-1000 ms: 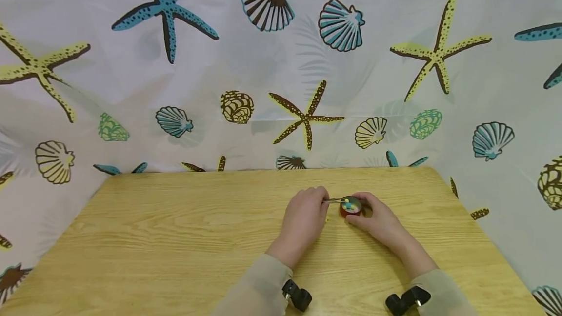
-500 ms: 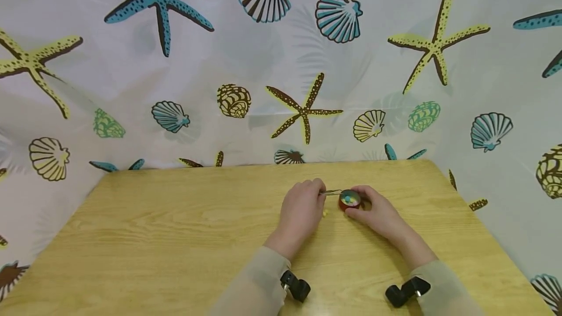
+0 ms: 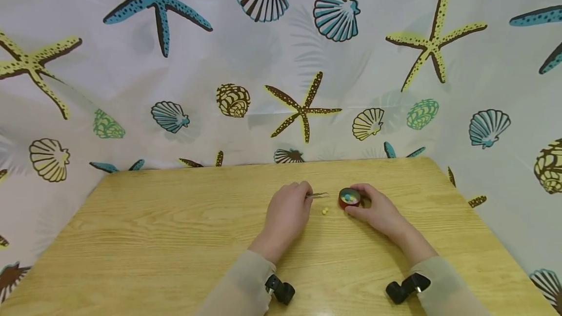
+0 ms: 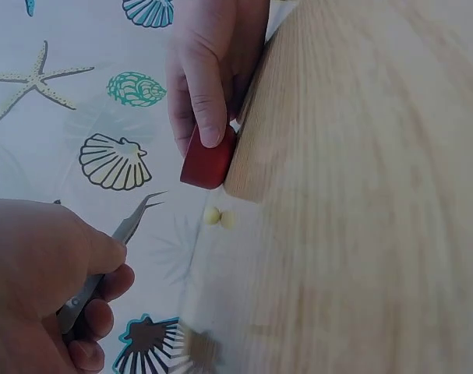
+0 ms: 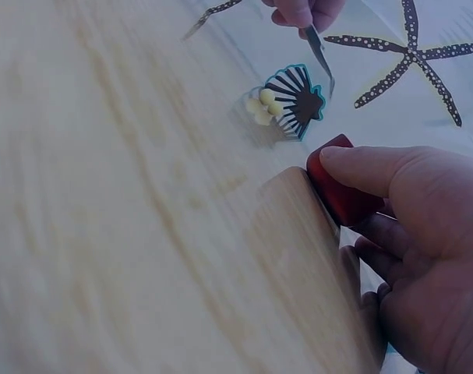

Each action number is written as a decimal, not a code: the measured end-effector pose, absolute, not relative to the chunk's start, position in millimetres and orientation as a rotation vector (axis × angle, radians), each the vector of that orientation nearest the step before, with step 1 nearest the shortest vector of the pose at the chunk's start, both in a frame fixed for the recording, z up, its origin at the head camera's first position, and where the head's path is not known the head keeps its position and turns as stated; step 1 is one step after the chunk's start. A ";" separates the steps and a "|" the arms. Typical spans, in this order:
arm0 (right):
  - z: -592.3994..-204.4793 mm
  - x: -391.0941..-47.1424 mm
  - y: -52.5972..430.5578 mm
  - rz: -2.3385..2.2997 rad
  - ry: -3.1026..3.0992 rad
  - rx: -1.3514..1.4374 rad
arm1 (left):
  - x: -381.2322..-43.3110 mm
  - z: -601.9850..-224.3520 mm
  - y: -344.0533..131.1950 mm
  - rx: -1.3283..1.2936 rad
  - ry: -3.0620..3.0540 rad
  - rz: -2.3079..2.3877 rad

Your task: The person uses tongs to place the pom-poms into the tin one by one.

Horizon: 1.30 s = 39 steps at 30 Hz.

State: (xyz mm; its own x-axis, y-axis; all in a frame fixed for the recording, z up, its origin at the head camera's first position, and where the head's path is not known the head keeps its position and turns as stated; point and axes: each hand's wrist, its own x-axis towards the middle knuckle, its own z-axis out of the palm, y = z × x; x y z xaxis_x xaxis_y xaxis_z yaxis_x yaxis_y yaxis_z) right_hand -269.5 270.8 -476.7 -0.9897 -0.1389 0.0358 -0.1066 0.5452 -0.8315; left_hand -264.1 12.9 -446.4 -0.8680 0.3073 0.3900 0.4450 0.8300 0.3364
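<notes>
My left hand [image 3: 287, 211] grips metal tweezers [image 4: 104, 269] with bent, slightly parted tips and nothing between them. To its right, my right hand [image 3: 378, 211] holds a small round red container [image 3: 349, 199] by its side, thumb on the near wall and fingers behind. Inside that container show small blue and yellow pieces [image 3: 349, 198]. A few small yellow beads [image 3: 325, 211] lie on the table between the two hands, just below the tweezer tips. In the right wrist view the red container's wall [image 5: 341, 187] shows under my thumb.
The wooden table [image 3: 175, 238] has a glossy surface that mirrors the beads and container. A white cloth with starfish and shells [image 3: 263, 62] hangs behind it and at the sides. Each sleeve carries a black wrist mount [image 3: 281, 290].
My left hand has drawn the tweezers left, away from the red container. A yellow bead at their tips over the container a second ago is gone from them. My right hand keeps its hold.
</notes>
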 end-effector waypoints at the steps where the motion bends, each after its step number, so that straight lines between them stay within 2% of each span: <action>1: -476.6 -269.2 270.8 -1.466 2.729 -0.219 | -263.5 -447.2 10.8 -0.573 -2.694 -0.605; 39: -476.8 -269.4 273.0 -1.513 2.687 -0.246 | -258.1 -456.9 1.3 -0.646 -2.758 -0.583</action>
State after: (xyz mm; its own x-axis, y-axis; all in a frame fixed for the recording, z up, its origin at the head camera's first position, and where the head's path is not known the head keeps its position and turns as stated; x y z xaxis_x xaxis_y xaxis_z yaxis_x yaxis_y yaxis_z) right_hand -269.4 273.0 -476.8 -0.9862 -0.1616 0.0364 -0.1149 0.5093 -0.8529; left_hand -258.1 1.3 -456.9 -0.8709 0.3694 0.3242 0.4690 0.8217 0.3237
